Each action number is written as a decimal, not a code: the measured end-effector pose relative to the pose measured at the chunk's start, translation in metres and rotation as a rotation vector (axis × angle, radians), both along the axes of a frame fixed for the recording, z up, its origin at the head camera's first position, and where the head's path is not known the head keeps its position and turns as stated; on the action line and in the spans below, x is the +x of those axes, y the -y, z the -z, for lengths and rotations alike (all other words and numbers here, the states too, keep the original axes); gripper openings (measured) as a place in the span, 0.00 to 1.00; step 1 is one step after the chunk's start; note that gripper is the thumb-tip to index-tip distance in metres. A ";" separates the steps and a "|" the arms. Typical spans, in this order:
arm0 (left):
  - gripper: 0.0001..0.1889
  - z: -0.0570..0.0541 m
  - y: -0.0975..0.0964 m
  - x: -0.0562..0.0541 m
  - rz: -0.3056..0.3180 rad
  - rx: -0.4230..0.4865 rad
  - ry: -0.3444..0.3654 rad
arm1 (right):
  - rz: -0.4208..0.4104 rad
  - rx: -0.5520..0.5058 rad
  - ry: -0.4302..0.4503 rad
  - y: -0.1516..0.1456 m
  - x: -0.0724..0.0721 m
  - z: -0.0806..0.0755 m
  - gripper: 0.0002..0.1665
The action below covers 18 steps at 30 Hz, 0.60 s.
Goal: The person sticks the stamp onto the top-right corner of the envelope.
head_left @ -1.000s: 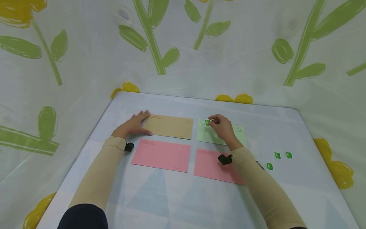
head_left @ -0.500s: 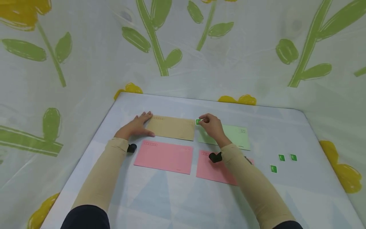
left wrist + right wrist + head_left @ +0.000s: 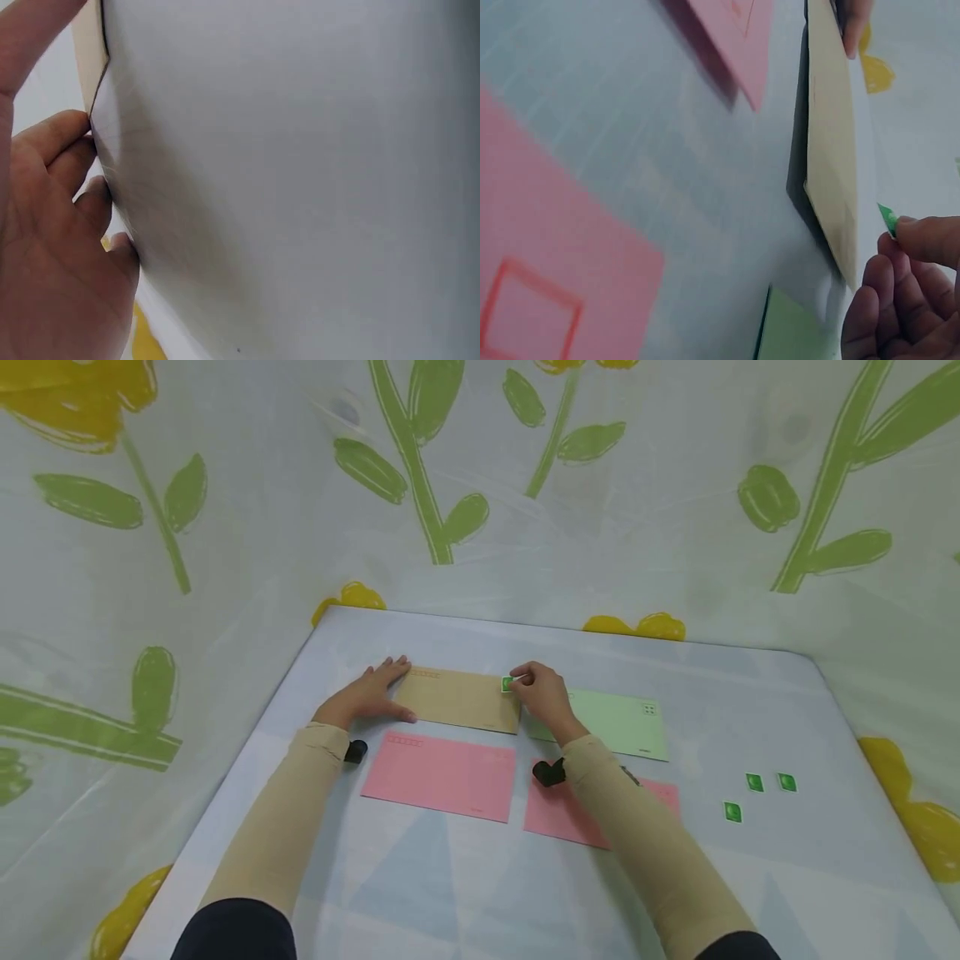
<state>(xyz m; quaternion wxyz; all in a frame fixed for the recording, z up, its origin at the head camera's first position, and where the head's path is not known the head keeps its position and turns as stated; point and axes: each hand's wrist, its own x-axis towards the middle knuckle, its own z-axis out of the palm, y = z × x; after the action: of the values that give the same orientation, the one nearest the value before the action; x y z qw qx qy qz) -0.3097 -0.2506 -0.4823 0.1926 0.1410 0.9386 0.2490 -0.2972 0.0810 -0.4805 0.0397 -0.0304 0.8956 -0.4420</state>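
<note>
My left hand (image 3: pixel 366 697) lies with spread fingers at the left edge of a brown envelope (image 3: pixel 457 700), thumb and fingertips right at its border. In the left wrist view, its fingers touch the tabletop beside the envelope's corner. Between thumb and forefinger, my right hand (image 3: pixel 546 700) pinches a small green stamp (image 3: pixel 506 684) with a white border. The stamp overlaps the brown envelope's upper right corner in the head view; the right wrist view shows the stamp (image 3: pixel 888 217) tilted, partly covered by the thumb. A light green envelope (image 3: pixel 618 722) lies partly under my right hand.
A pink envelope (image 3: pixel 438 777) lies in front of the brown one. Another pink envelope (image 3: pixel 558 814) is partly hidden by my right forearm. Three loose green stamps, among them a nearer stamp (image 3: pixel 732 812), lie at the right of the white table (image 3: pixel 420 893).
My right hand has moved left with the pinched stamp, from over the light green envelope to the brown envelope's upper right corner. My left hand stays at the brown envelope's left edge.
</note>
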 end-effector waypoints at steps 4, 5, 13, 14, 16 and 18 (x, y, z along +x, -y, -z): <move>0.62 -0.001 -0.002 0.001 -0.005 0.003 0.009 | 0.016 0.008 0.010 0.007 -0.003 0.002 0.13; 0.62 0.000 -0.002 0.000 -0.006 0.000 0.009 | 0.018 0.011 0.014 0.009 -0.003 0.003 0.13; 0.61 0.000 -0.004 0.001 -0.022 -0.009 0.012 | 0.027 0.060 -0.005 0.015 -0.009 0.009 0.11; 0.61 -0.001 -0.004 0.001 -0.024 -0.007 0.011 | 0.026 0.066 -0.007 0.016 -0.009 0.009 0.11; 0.61 -0.002 -0.004 0.002 -0.026 0.000 0.009 | 0.029 0.071 -0.007 0.018 -0.010 0.009 0.11; 0.61 -0.003 -0.003 0.002 -0.027 0.007 0.009 | 0.028 0.088 -0.007 0.020 -0.010 0.010 0.11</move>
<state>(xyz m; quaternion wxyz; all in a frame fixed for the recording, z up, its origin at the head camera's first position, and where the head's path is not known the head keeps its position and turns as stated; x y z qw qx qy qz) -0.3074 -0.2473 -0.4793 0.1929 0.1277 0.9388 0.2554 -0.3071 0.0614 -0.4904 0.0320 -0.0177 0.9147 -0.4026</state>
